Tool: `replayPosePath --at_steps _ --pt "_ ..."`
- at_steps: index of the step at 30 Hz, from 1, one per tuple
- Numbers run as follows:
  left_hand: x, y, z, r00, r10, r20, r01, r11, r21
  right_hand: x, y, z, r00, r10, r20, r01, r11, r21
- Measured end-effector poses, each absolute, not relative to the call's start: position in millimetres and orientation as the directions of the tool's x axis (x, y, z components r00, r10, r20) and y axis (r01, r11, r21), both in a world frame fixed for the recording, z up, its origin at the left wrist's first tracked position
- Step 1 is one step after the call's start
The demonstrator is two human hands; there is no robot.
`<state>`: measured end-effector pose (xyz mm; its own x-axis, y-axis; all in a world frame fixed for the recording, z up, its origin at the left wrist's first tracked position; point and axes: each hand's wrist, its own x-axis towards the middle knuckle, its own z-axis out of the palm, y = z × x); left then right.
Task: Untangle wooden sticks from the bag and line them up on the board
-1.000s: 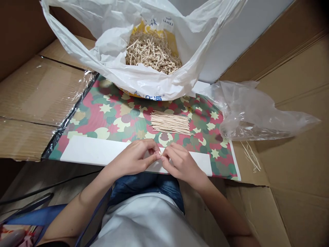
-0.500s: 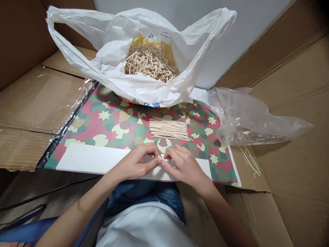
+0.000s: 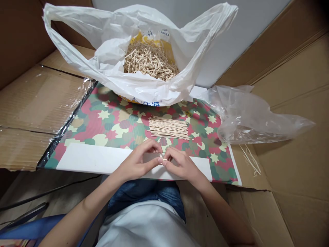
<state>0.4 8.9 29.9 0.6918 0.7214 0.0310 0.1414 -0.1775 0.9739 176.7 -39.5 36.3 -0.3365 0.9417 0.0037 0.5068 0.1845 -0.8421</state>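
Note:
A short, thin, pale strand [image 3: 161,159], bent into a small loop, sits between my two hands above a white strip. My left hand [image 3: 142,160] pinches one side of it with thumb and fingers. From the other side my right hand [image 3: 181,164] grips its end, fingers curled. The fingertips partly cover the strand, so its full shape is hidden. Just beyond my hands lies a neat pile of straight beige strands [image 3: 169,127]. Farther back, a white plastic bag [image 3: 123,82] stands wide open, with many short, curled strands [image 3: 151,61] inside.
A camouflage-patterned sheet [image 3: 120,118] covers the work surface, with the white strip [image 3: 89,157] along its front edge. A clear plastic bag [image 3: 254,118] lies at the right, near several loose strands [image 3: 250,159]. Cardboard [image 3: 46,99] flanks the left side.
My left fingers have opened slightly away from the right ones, and more of the bent strand shows between them. The pile stays put.

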Motion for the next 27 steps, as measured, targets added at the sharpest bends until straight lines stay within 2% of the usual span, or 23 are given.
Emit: replayPosePath --at_steps 4,10,12,15,17,18,22,27 --pt "-0.7 3.2 28.1 0.654 0.749 0.105 0.195 -0.302 0.933 179.1 -37.5 34.7 -0.308 0.95 -0.042 0.463 0.111 -0.879" --pt "0.0 -1.3 27.3 0.65 0.755 0.085 0.202 -0.28 0.939 183.6 -33.9 32.3 -0.297 0.954 -0.05 0.502 0.111 -0.858" --pt "0.3 0.5 26.3 0.664 0.747 0.035 0.216 -0.237 0.947 185.3 -32.2 32.3 -0.326 0.945 -0.01 0.565 0.186 -0.804" --pt "-0.3 5.9 26.0 0.714 0.696 -0.079 0.247 -0.145 0.958 186.3 -30.0 33.5 -0.417 0.901 0.121 0.672 0.395 -0.627" --pt "-1.3 9.6 27.0 0.755 0.64 -0.145 0.249 -0.075 0.966 185.8 -29.4 34.5 -0.494 0.853 0.168 0.677 0.499 -0.541" --pt "-1.9 10.9 27.9 0.775 0.608 -0.171 0.248 -0.043 0.968 185.5 -29.4 34.9 -0.521 0.836 0.171 0.662 0.523 -0.537" --pt "-4.0 9.1 30.3 0.793 0.579 -0.19 0.257 -0.033 0.966 184.8 -30.9 34.1 -0.508 0.854 0.118 0.597 0.447 -0.666" --pt "-3.2 -2.2 26.4 0.717 0.696 -0.04 0.287 -0.241 0.927 185.8 -33.1 30.8 -0.387 0.922 -0.03 0.516 0.189 -0.836"
